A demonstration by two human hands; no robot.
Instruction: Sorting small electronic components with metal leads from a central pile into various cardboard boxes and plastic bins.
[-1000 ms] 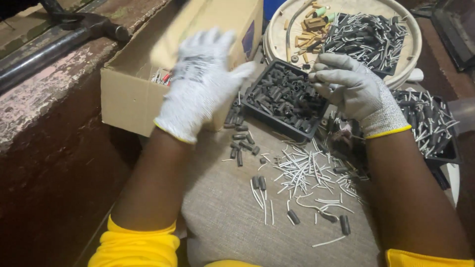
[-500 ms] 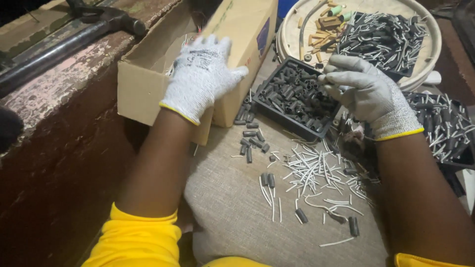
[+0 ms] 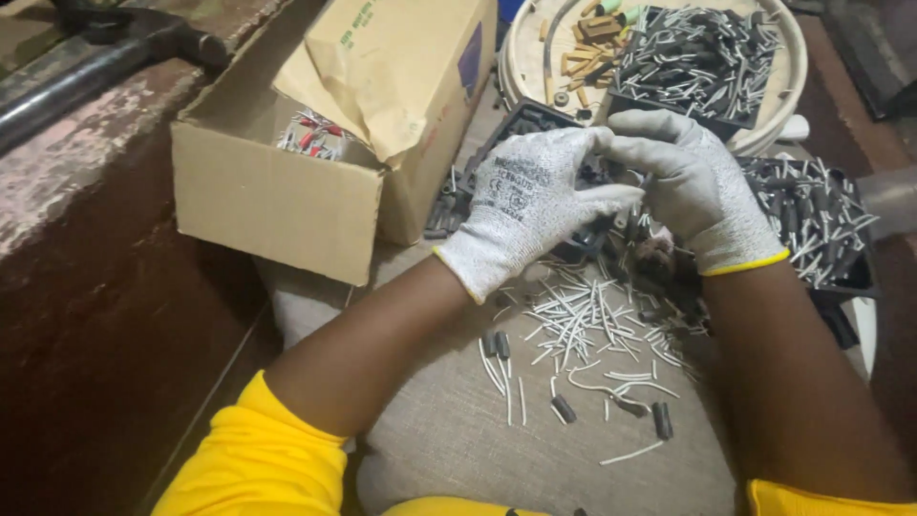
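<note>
My left hand (image 3: 535, 205) and my right hand (image 3: 683, 186), both in white knit gloves, meet fingertip to fingertip over a black tray (image 3: 521, 124) of small dark cylindrical parts. The fingers of both hands are curled together, and whatever is between them is hidden. Below the hands, loose thin white pins (image 3: 583, 320) and a few dark cylinders (image 3: 564, 409) lie scattered on grey cloth (image 3: 449, 430).
An open cardboard box (image 3: 277, 201) at the left holds a brown paper bag (image 3: 392, 67) and red-and-white parts (image 3: 310, 134). Behind the hands is a round pale tray (image 3: 521, 57) with a black tray of pins (image 3: 702, 57). Another pin tray (image 3: 821, 225) sits right. A metal bar (image 3: 95, 57) lies on the left ledge.
My left hand has moved from over the cardboard box rightward and now touches my right hand above the black tray. The view has shifted slightly.
</note>
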